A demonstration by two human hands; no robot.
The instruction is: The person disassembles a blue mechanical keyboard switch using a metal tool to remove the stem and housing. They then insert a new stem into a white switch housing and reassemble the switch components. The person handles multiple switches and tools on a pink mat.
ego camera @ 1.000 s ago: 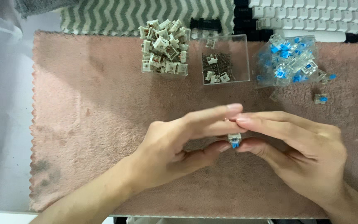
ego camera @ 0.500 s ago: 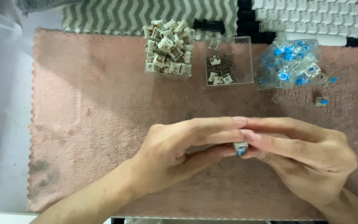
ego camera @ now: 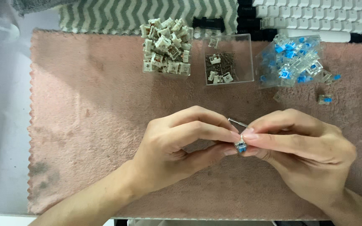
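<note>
My left hand and my right hand meet at the middle of a pink cloth mat. Between their fingertips they pinch a small clear keyboard switch with a blue stem. Both thumbs and forefingers press on it from opposite sides. A thin metal tool sticks out just above the fingertips, and which hand holds it I cannot tell.
At the mat's far side stand a clear box heaped with white-and-brown switches, a clear box with small dark parts and a few switches, and a clear box of blue switches. One loose blue switch lies nearby. A white keyboard sits behind.
Both hands drifted slightly lower and right in view while keeping the switch pinched. The thin metal tool now shows above the fingertips.
</note>
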